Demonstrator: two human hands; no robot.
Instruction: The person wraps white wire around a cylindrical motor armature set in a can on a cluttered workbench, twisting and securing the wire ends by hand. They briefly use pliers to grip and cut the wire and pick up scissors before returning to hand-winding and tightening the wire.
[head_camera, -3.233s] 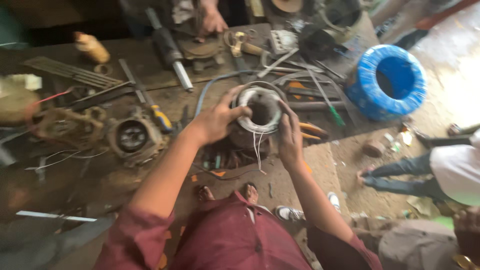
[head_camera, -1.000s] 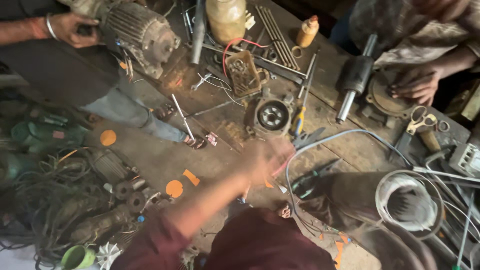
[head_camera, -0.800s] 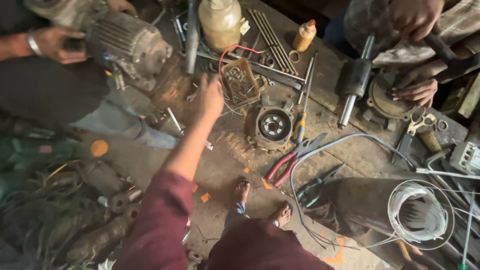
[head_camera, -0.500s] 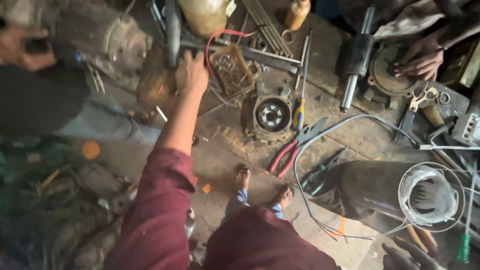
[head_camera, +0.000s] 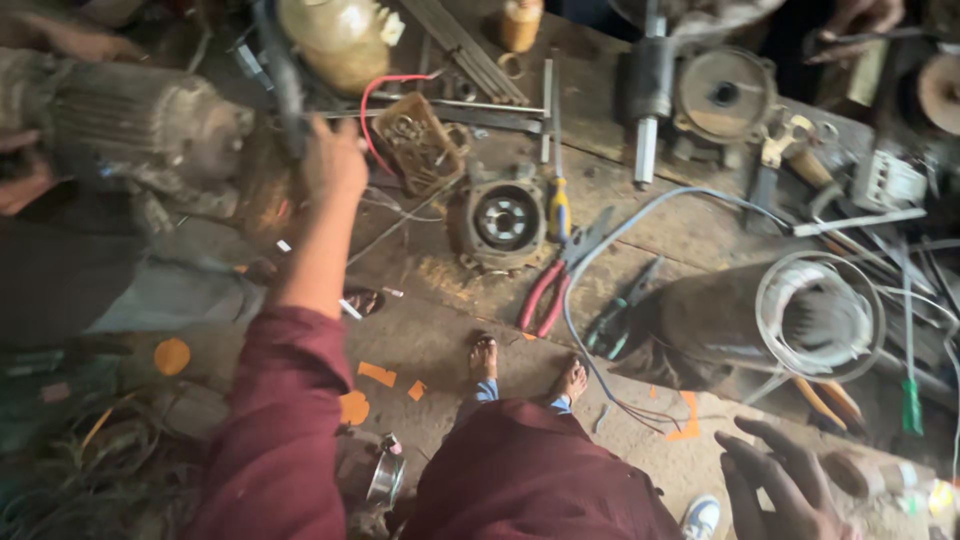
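My left hand (head_camera: 330, 160) reaches up and left across the wooden work surface, and its fingers curl round a dark metal bar (head_camera: 280, 75) lying beside a big dusty electric motor (head_camera: 130, 130). A rusty open box of small parts (head_camera: 420, 140) sits just right of that hand. My right hand (head_camera: 780, 490) hangs at the bottom right with fingers spread, holding nothing. It is below a motor stator with pale windings (head_camera: 820, 315). My maroon sleeve and lap fill the lower middle of the view.
A round bearing cover (head_camera: 500, 215), a yellow-handled screwdriver (head_camera: 558, 205) and red-handled pliers (head_camera: 545, 295) lie mid-surface. A rotor shaft (head_camera: 650, 90), a tan jug (head_camera: 340, 40) and a green screwdriver (head_camera: 910, 400) are about. Another person's hand (head_camera: 30, 180) rests on the big motor.
My left arm has stretched from the middle of the surface up to the far left and closed on the dark bar. The view swung left from the stator. My right hand has come into view.
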